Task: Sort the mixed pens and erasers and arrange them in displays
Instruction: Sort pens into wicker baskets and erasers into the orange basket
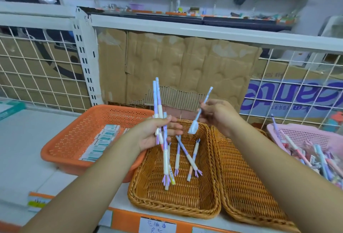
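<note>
White shop shelf (27,149) backed by wire mesh (37,69) and cardboard (176,62); left hand (157,134) grips several pens (157,99), right hand (217,116) pinches one pen (206,101); edge label (157,225) handwriting illegible.

Head view: both hands hold pens over woven baskets on a white shelf (22,140).

Left hand (157,134) grips a bunch of pastel purple-and-white pens (157,99), tips fanned upward, over the left rectangular tan wicker basket (172,207). Right hand (219,115) pinches a single thin white pen with a flat pale end (206,99), tilted, flat end down. Several loose purple-and-white pens (185,151) lie crossed inside that basket. Second tan wicker basket (241,177) touches its right side. Orange perforated plastic basket (74,140) at left holds white-and-teal boxed erasers (105,138). Pink perforated plastic basket (306,136) at far right holds a mixed heap of pens (319,158). Brown cardboard sheet (185,62) and white wire grid (37,66) stand behind.
</note>
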